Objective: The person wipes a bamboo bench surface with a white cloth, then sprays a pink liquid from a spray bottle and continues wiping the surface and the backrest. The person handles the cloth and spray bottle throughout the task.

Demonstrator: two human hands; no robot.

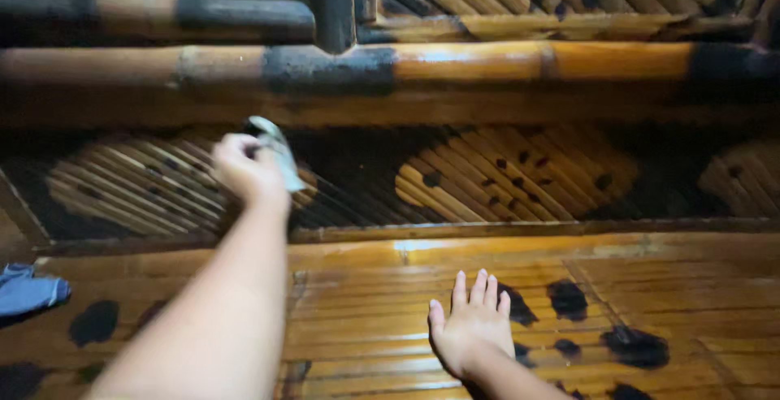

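Left hand (248, 171) grips crumpled pale cloth (276, 150); right hand (474, 325) flat on glossy bamboo slats (357, 319).

The pale cloth (275, 150) gripped by the left hand (248, 171) is blurred, and a blue cloth (28, 289) at the bench's (366, 319) left edge is cut off.

Thick bamboo rails (455, 63) bar the way above the slatted backrest (504, 177). The seat (666, 286) lies open to the right of the flat right hand (473, 327). A blue cloth (28, 290) sits at its far left edge.
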